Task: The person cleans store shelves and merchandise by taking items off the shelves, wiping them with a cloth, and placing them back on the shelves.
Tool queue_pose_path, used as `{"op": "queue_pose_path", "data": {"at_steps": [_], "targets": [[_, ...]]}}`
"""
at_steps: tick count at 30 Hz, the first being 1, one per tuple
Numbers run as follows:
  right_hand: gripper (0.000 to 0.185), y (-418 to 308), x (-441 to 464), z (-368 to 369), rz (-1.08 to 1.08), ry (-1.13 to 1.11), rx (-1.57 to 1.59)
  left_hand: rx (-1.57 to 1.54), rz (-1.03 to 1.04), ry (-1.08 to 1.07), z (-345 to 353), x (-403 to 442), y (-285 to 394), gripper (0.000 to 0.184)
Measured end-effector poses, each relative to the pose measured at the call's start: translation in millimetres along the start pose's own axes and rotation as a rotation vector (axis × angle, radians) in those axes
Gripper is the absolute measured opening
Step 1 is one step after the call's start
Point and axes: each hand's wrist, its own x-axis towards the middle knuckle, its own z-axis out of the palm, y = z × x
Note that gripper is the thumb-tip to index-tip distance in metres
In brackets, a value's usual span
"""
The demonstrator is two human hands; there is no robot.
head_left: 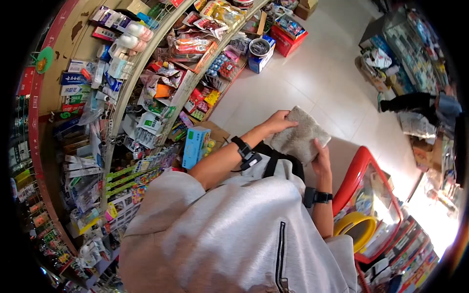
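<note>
Toward ten o'clock, crowded shelves (155, 46) are seen; at one o'clock, pale tiled floor (303, 73) is exposed. Just off centre, toward three o'clock, a grey cloth (301, 135) is gripped between thumb and fingers by the left hand (277, 122) and by the right hand (321, 158).

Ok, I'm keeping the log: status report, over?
Left hand, right hand: both gripping squarish grey fabric cloth. Cloth off the pale tiled floor. Nothing seen blocking it; red-framed case beside right forearm.
</note>
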Motion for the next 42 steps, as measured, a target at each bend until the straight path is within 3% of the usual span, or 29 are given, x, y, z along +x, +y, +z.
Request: {"op": "queue_pose_path", "data": {"at_steps": [2, 3, 9, 11, 12, 15, 17, 19, 22, 24, 25, 27, 28, 30, 33, 35, 37, 42], "targets": [[0.054, -3, 11, -12, -0.027, 0.006, -0.096, -0.122, 0.015, -0.003, 8, 1, 7, 0.035], [0.052, -2, 53, 34, -0.002, -0.003, -0.119, -0.217, 0.021, 0.032, -42, -1, 28, 0.036], [0.044, -73, 145, 66, 0.059, -0.102, -0.208, -0.096, 0.090, 0.293, -95, 54, 41, 0.036], [0.039, -83, 185, 65, 0.016, -0.198, -0.308, -0.008, -0.057, 0.374, -111, 57, 56, 0.034], [0.035, -84, 209, 59, 0.004, -0.218, -0.330, -0.018, -0.025, 0.429, -114, 53, 60, 0.032], [0.032, -117, 260, 70, 0.011, -0.279, -0.376, -0.031, 0.039, 0.440, -162, 66, 25, 0.028], [0.032, -145, 286, 76, 0.046, -0.276, -0.364, -0.097, 0.029, 0.629, -163, 50, 25, 0.021], [0.032, -168, 310, 74, 0.078, -0.263, -0.340, 0.057, -0.128, 0.667, -168, 37, 13, 0.018], [0.033, -195, 352, 70, 0.017, -0.270, -0.401, -0.096, -0.249, 0.720, -192, 38, 12, 0.012], [0.033, -214, 370, 72, 0.024, -0.279, -0.380, -0.208, -0.310, 0.974, -184, 35, 39, 0.024], [0.033, -219, 374, 69, 0.049, -0.276, -0.379, -0.208, -0.317, 0.980, -173, 34, 59, 0.024], [0.034, -232, 388, 70, 0.074, -0.288, -0.348, -0.280, -0.209, 1.048, -163, 35, 101, 0.048], [0.034, -234, 392, 68, 0.078, -0.265, -0.355, -0.280, -0.212, 1.051, -173, 40, 98, 0.048], [0.035, -241, 399, 67, 0.086, -0.245, -0.365, -0.011, -0.244, 0.991, -203, 50, 96, 0.063], [0.034, -249, 405, 65, 0.119, -0.220, -0.293, 0.039, -0.236, 0.899, -234, 62, 111, 0.061], [0.034, -244, 413, 55, 0.099, -0.194, -0.263, 0.202, -0.245, 0.876, -280, 77, 86, 0.059], [0.034, -251, 411, 59, 0.090, -0.189, -0.271, 0.345, -0.121, 0.943, -298, 95, 94, 0.057], [0.037, -260, 413, 69, 0.060, -0.126, -0.331, 0.357, -0.095, 0.969, -329, 116, 115, 0.058]]}}
